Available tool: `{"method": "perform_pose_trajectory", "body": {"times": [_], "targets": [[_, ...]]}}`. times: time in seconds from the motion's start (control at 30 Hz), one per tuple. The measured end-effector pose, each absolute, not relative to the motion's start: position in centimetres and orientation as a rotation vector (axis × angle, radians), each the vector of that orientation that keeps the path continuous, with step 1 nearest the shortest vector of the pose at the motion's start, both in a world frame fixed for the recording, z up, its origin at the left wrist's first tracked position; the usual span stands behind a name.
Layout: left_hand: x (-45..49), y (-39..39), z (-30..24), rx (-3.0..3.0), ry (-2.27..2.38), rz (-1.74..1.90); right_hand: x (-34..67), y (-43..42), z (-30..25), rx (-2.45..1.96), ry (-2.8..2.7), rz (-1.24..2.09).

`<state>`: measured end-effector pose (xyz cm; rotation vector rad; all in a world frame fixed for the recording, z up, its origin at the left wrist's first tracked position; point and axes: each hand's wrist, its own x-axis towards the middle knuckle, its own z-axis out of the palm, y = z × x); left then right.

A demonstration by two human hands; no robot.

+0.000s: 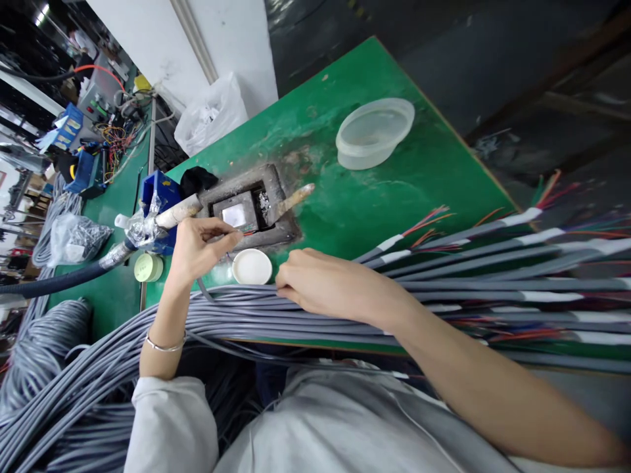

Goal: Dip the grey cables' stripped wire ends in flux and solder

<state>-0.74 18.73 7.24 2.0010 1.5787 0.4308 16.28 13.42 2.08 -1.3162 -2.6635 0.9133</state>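
Note:
My left hand (pixel 204 246) pinches the end of a grey cable (pixel 204 289). Thin wires with a reddish tip (pixel 249 233) stick out past its fingertips, at the near edge of a solder pot (pixel 276 231) set into the bench. Curled closed, my right hand (pixel 318 279) lies at the upper edge of a thick bundle of grey cables (pixel 236 318); what its fingertips hold, if anything, is hidden. Between both hands sits a small round white dish (pixel 252 267). A stained flat stick (pixel 296 199) rests across the pot's rim.
A clear plastic tub (pixel 372 141) stands on the green bench (pixel 315 164). Cable ends with white tape (pixel 552 297) and bare coloured wires spread right. Left are a suction hose (pixel 64 284), a blue bin (pixel 162 190), a pale green round container (pixel 148 267) and a bag (pixel 79 236).

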Motion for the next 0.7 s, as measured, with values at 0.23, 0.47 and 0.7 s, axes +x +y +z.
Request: {"method": "perform_pose_trajectory", "body": {"times": [0.23,0.47,0.7], "targets": [[-1.4,17.9,7.5,2.119,1.511,0.202,16.2,13.5,2.5,-1.336,-2.666,0.965],[-1.2,19.2,5.1,2.282,1.491,-0.338,16.2,13.3,2.6,-1.354,-2.663,0.946],[-1.2,20.1,3.7,2.310,1.499,-0.440,16.2,13.4,2.6,-1.340,-2.668,0.968]]}}
